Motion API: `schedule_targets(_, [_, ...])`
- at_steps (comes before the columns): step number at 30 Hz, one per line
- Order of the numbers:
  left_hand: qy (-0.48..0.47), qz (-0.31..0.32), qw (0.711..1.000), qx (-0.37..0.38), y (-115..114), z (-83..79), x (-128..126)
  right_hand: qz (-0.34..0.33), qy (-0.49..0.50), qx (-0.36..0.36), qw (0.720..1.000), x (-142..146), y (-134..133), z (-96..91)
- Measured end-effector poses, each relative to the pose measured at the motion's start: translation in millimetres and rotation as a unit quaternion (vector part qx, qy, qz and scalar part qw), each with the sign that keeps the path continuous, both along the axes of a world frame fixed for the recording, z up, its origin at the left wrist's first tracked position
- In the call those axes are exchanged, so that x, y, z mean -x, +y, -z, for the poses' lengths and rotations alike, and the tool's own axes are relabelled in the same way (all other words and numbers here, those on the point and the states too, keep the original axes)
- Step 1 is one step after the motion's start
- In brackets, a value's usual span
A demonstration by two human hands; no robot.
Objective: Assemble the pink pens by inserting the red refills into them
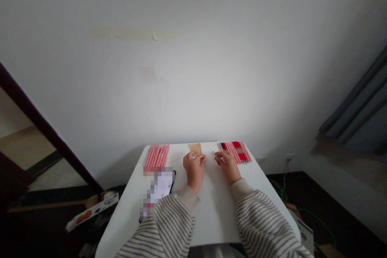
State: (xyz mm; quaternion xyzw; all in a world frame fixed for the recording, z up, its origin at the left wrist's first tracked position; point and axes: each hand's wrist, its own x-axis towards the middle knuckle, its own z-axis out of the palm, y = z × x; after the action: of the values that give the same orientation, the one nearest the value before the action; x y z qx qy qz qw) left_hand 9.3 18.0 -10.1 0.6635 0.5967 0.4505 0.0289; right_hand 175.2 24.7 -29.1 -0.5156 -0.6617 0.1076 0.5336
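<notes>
My left hand (194, 168) is over the middle of the white table, its thumb and fingers closed in a pinch. A tiny pale bit shows at its fingertips, too small to name. Facing it across a short gap, my right hand (229, 166) is pinched too, with a small piece, whitish and red, at its fingertips; its kind cannot be made out. Just behind the left hand lies a tan, paper-like piece (195, 147). Pink pen-like sticks (237, 152) with red and black parts lie in a row beside the right hand.
More pink pen-like sticks (157, 155) lie together at the table's back left. A phone (160, 189), partly blurred out, rests by my left forearm. The white table (216, 217) stands against a wall (193, 88). Green cables (279, 187) run along the floor at right.
</notes>
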Motion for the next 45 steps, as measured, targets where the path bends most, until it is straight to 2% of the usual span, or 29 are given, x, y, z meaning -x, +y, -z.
schedule_targets(4, [0.0, -0.001, 1.0, 0.001, 0, 0.1, 0, 0.003, 0.034, 0.016, 0.999, 0, 0, 0.5])
schedule_targets(10, [0.0, -0.003, 1.0, 0.004, 0, -0.2, 0, 0.006, 0.001, 0.018, 1.0, -1, -2, -3.4])
schedule_targets(19, [0.003, -0.014, 1.0, 0.007, -1, -2.4, 1, 0.058, -0.139, 0.017, 0.988, -2, -7, -7.2])
schedule_targets(26, [0.011, -0.016, 1.0, 0.012, -1, -3.0, 1, 0.092, -0.208, 0.068, 0.971, 3, -13, -9.1])
schedule_targets(35, [0.016, -0.026, 0.999, 0.018, -1, -3.2, 2, 0.082, -0.22, 0.101, 0.967, 6, -15, -10.9])
schedule_targets(45, [0.059, -0.027, 0.997, 0.036, -7, -8.3, 1, 0.062, -0.223, 0.062, 0.971, 6, -13, -8.6])
